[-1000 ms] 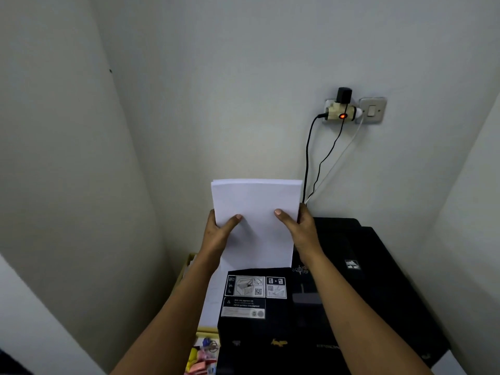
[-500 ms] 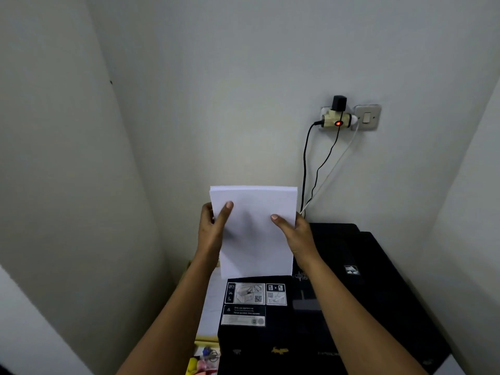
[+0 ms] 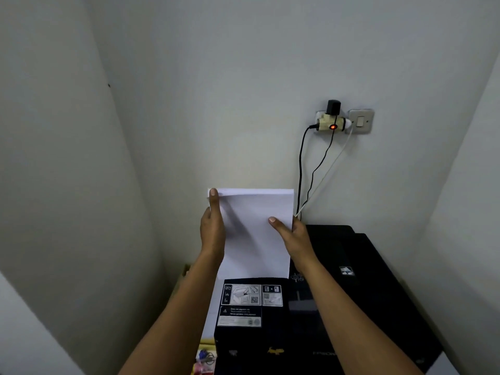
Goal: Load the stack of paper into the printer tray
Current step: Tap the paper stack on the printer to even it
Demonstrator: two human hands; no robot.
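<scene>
White paper stack [image 3: 254, 234] held upright above black printer [image 3: 338, 293]: left hand [image 3: 212, 228] and right hand [image 3: 293, 234] fingers clamping side edges. Risks buckling or skewing entering rear tray, unevenly pressed.

We see paper [image 3: 254, 234] upright behind printer [image 3: 338, 307], between our hands; socket [image 3: 328, 123] on wall above, switch [image 3: 360, 121] beside it.

Two bare forearms, no sleeves.
</scene>
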